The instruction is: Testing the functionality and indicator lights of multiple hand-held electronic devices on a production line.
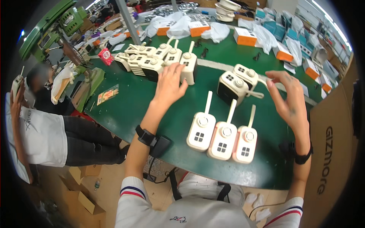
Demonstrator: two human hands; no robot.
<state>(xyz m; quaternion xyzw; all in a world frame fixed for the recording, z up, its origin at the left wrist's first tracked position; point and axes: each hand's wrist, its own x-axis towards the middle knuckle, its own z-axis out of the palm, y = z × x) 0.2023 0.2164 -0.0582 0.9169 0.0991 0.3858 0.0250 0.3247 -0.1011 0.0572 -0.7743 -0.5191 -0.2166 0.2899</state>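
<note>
While left hand (pixel 170 81) is hanging at near edge of cream device cluster (pixel 152 62), its thumb is standing apart from fingers, beside upright end device (pixel 189 70); can't tell if gripping. Right hand (pixel 288 93) is hovering right of 2 cream knob-top devices (pixel 232 82), thumb and fingers apart, holding nothing; strap contact unclear. 3 strap-handled devices (pixel 223 143) are sitting in row nearest person on green table (pixel 268 167).

left fingers (pixel 176 71) at cream device (pixel 190 68); right hand (pixel 289 95) near device pair (pixel 236 81); device trio (pixel 222 142) on green table (pixel 175 114)
</note>
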